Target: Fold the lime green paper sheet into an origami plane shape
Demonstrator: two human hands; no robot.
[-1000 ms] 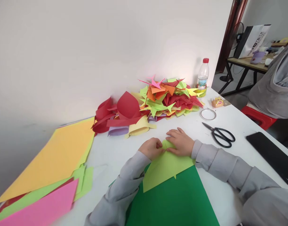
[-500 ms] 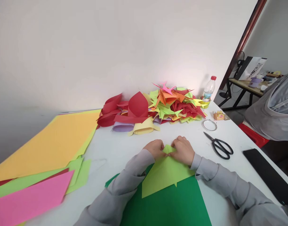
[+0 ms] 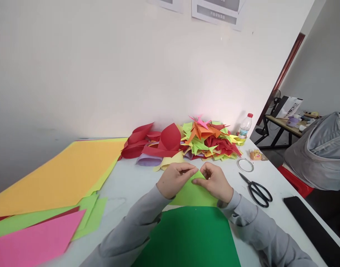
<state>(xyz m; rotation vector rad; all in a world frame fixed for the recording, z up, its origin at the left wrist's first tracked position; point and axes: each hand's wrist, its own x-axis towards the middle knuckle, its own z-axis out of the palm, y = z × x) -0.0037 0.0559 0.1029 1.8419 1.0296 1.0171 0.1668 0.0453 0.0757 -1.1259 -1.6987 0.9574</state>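
Observation:
Both hands meet at the top corner of a light green sheet of paper (image 3: 194,195), which is partly folded. My left hand (image 3: 174,179) pinches that corner between thumb and fingertips. Close beside it, my right hand (image 3: 215,182) grips the same paper with thumb and curled fingers. Part of the sheet is hidden behind the hands. Below it, nearer to me, lies a dark green sheet (image 3: 192,237) flat on the white table (image 3: 122,189).
Stacked coloured paper (image 3: 67,174) covers the left side. Folded paper shapes (image 3: 170,139) are heaped along the wall. To the right are black-handled scissors (image 3: 257,191), a tape roll (image 3: 245,165), a bottle (image 3: 245,127), a wrapped snack (image 3: 255,154) and a long black object (image 3: 311,226).
The view has tilted up, so wall papers now show. The light green paper has turned and shifted away from me, uncovering more dark green sheet. My left hand now reaches over the corner.

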